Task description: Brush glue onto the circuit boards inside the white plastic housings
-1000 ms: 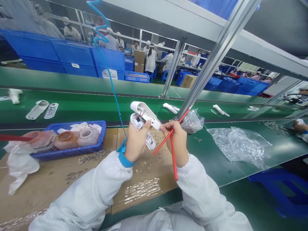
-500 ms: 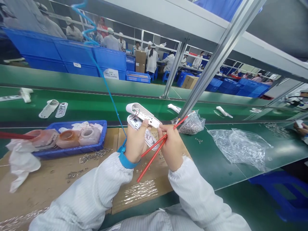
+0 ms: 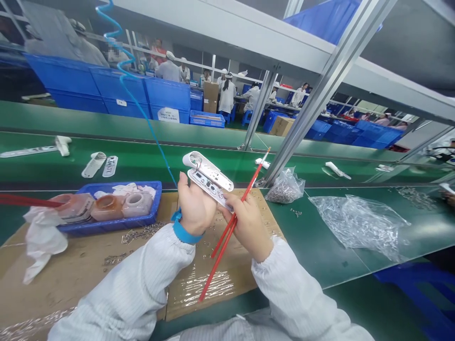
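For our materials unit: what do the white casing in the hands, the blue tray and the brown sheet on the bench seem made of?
White casing: probably hard plastic, smooth, its thin shell evenly rounded.
Blue tray: likely moulded plastic, slightly glossy, evenly coloured.
Brown sheet: apparently cardboard, matt brown, with a glossy, perhaps taped patch.

White casing (image 3: 213, 173) open (circuitry (image 3: 205, 182) showing); red sticks (image 3: 216, 265) slanted.

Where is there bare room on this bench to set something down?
Two patches look free: the green bench between the right sleeve and the clear plastic, and the cardboard between the white cloth and the left sleeve. Crowded: the blue tray, packed with jars, and the cardboard around the left hand and right hand, strewn with metal bits.
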`<state>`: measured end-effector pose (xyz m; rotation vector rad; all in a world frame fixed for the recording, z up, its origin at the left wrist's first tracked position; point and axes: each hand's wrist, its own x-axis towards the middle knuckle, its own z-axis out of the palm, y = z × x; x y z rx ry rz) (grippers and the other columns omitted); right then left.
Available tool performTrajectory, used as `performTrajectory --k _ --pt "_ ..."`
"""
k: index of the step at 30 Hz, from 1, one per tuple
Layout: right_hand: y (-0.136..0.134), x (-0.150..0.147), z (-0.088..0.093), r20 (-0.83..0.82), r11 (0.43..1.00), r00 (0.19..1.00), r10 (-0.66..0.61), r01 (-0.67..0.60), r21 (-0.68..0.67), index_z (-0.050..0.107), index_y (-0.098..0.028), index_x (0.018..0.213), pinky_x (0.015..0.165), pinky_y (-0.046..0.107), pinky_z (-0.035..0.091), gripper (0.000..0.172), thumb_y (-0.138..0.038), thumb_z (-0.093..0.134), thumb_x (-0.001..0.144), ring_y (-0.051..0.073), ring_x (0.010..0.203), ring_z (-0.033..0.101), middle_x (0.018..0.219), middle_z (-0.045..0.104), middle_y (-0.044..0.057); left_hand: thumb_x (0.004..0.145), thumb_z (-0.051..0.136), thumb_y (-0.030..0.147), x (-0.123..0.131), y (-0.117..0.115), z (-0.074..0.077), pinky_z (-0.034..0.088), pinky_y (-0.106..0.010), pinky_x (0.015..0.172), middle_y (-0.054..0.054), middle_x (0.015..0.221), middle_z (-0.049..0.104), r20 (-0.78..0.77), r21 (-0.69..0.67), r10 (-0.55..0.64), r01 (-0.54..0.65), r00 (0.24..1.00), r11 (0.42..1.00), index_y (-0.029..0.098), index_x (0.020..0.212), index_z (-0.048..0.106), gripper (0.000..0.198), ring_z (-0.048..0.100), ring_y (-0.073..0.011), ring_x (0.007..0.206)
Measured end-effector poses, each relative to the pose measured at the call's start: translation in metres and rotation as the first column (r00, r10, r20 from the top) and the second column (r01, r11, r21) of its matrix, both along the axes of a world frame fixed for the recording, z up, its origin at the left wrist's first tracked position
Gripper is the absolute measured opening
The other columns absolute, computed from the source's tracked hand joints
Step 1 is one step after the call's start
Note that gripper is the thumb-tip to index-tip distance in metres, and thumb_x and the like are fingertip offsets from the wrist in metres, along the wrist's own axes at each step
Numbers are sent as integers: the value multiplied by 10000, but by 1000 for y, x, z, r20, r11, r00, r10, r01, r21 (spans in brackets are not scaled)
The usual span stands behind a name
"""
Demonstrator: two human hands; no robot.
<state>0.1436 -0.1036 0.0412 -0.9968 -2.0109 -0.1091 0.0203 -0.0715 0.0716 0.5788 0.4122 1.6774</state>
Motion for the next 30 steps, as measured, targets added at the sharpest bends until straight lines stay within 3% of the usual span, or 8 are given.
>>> performTrajectory --k 4,7,12,17,25,27,30 --pt "1 4 -1 -100 1000 995 -2 3 12 588 -197 907 706 352 483 121 -189 468 921 198 789 549 789 639 62 863 366 632 -1 2 0 459 -361 940 -68 1128 633 35 73 8 -11 999 997 225 1017 616 502 576 -219 1107" --pt "0 8 4 -210 1000 978 -12 10 -10 539 -203 863 676 309 483 84 -208 473 915 159 731 551 775 611 35 830 467 641 0 9 -7 461 -348 926 -71 1091 638 19 39 78 -79 997 996 221 1024 621 488 581 -211 1084" --pt "1 16 23 -333 985 937 -106 53 -164 482 -198 881 562 225 456 61 -232 459 926 103 620 547 757 591 -7 574 633 777 -2 16 -21 481 -350 881 -48 988 636 -134 88 98 -86 986 992 240 979 619 674 600 -216 998" --pt "1 26 33 -291 971 950 -113 44 -233 528 -194 848 524 216 427 152 -267 432 941 102 593 538 744 611 -8 541 695 724 -4 15 -22 493 -323 806 -38 1013 629 -187 185 14 21 982 983 270 990 636 642 590 -206 957" --pt "-4 19 20 -67 992 997 -27 19 -124 612 -196 941 705 338 489 169 -350 551 905 214 829 554 844 639 74 583 825 484 0 -1 -6 463 -222 641 40 855 556 -106 200 90 -67 990 977 327 1005 587 510 527 -107 725" --pt "-4 17 17 0 997 999 -39 39 -62 591 -178 1039 733 359 503 238 -366 571 894 232 884 558 908 641 102 568 849 442 0 -5 -4 464 -221 658 46 874 559 -112 179 107 -85 988 980 344 1022 568 543 531 -104 738" --pt "-4 17 18 29 999 999 -38 38 3 595 -169 1068 731 364 509 212 -284 498 919 231 878 564 892 638 107 529 874 418 -1 -7 -2 474 -238 693 35 905 576 -133 160 98 -76 986 984 352 1093 536 662 555 -115 771"
